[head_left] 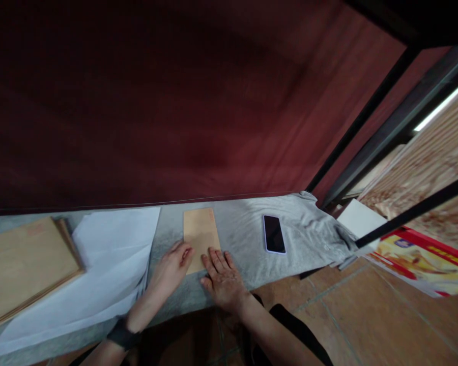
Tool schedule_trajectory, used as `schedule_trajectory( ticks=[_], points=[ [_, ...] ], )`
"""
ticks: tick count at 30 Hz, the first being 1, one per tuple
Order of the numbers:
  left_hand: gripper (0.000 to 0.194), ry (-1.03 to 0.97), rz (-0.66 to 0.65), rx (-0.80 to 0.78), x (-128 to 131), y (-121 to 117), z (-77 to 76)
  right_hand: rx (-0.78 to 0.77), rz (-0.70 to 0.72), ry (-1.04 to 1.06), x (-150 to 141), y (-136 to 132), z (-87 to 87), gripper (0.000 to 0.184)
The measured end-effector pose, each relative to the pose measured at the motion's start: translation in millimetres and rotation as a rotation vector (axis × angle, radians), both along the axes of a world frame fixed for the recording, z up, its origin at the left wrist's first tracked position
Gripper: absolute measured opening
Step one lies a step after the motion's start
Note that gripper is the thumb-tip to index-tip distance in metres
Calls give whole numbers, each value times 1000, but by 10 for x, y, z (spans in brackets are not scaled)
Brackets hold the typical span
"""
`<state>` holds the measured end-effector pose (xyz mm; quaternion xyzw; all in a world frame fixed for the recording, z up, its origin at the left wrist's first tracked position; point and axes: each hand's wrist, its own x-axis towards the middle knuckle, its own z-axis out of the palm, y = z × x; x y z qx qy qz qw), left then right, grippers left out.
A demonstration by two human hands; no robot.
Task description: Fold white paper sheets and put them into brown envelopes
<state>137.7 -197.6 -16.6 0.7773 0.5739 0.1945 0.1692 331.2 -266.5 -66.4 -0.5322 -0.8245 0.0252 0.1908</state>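
Observation:
A tan paper envelope (200, 226) lies upright-wise on the grey cloth in front of me. My right hand (223, 277) rests flat over its lower right part, fingers spread and nothing held. At the envelope's lower left edge is my left hand (175, 262), its fingers curled and the thumb close to the index finger. Whatever may be inside that curl is hidden. A dark band sits on my left wrist.
Grey cloth (244, 229) covers the narrow surface. Left are white paper sheets (110, 254) and a stack of larger brown envelopes (26, 269). A phone (275, 234) lies to the right. Behind hangs a dark red curtain (213, 127); a printed box (423, 259) stands on the tiled floor.

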Motion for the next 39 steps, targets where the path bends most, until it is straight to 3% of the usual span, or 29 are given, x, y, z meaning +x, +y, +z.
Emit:
schedule_trajectory(
  ticks=[3,7,13,17,21,27,31,36,39],
  points=[
    [45,-57,-140,189,141,65,-240,-69,7,41,-23,4,36,64],
    [56,105,-219,225,274,385,-519,-180,6,88,-51,29,95,65],
    [59,276,-294,158,493,1196,-498,-182,17,100,-59,46,81,68],
    [60,298,-253,166,597,1393,-518,-204,30,115,-45,49,55,69],
    [63,342,-307,104,558,1231,-570,-321,108,115,94,152,132,71],
    [63,325,-409,67,404,814,-567,-434,265,396,436,414,237,32],
    [61,328,-433,36,348,493,-556,-449,217,606,553,450,283,30],
    [59,310,-485,49,278,71,-529,-479,78,545,599,443,358,32],
    [60,312,-505,55,227,-153,-517,-419,-19,493,587,443,377,30]
  ],
)
